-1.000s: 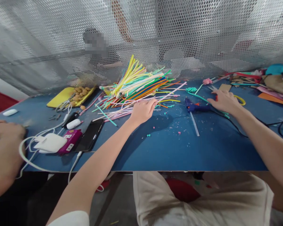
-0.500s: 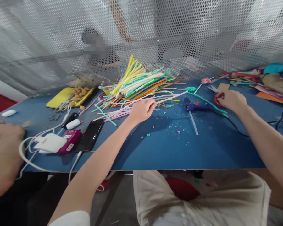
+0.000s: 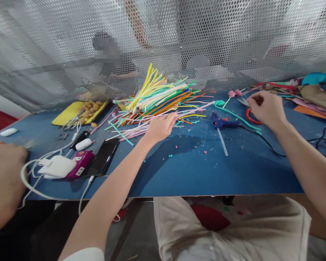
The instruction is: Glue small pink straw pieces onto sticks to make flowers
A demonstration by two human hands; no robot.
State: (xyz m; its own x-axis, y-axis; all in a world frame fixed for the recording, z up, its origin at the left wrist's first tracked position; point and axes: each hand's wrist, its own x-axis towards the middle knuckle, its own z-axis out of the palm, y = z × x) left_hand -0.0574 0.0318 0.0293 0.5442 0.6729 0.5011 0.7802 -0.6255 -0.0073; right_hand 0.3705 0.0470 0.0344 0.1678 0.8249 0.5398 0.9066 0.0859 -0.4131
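My left hand (image 3: pixel 161 128) is closed in a pinch over the front edge of a pile of coloured pipe cleaners (image 3: pixel 163 98). Anything between its fingertips is too small to make out. My right hand (image 3: pixel 267 108) hovers by the scissors (image 3: pixel 251 115), its thumb and fingers curled together; their contents are hidden. The scissors have red handles and lie on the table, partly behind that hand. Left of them are small pink flowers (image 3: pixel 235 93), a teal curled piece (image 3: pixel 219 103) with a long teal stem, and a blue glue gun (image 3: pixel 225 122) with a clear glue stick.
A phone (image 3: pixel 104 156), a purple power adapter (image 3: pixel 81 163) and white cables lie at left. Behind them is a yellow tray (image 3: pixel 66 113) with brown nut-like pieces. Another person's hand (image 3: pixel 8 154) rests at far left. A perforated metal screen (image 3: pixel 163 43) stands behind the table.
My right hand has risen off the scissors' red handles, leaving them on the table. The pink flowers now show as two clusters side by side. My left hand has hardly moved.
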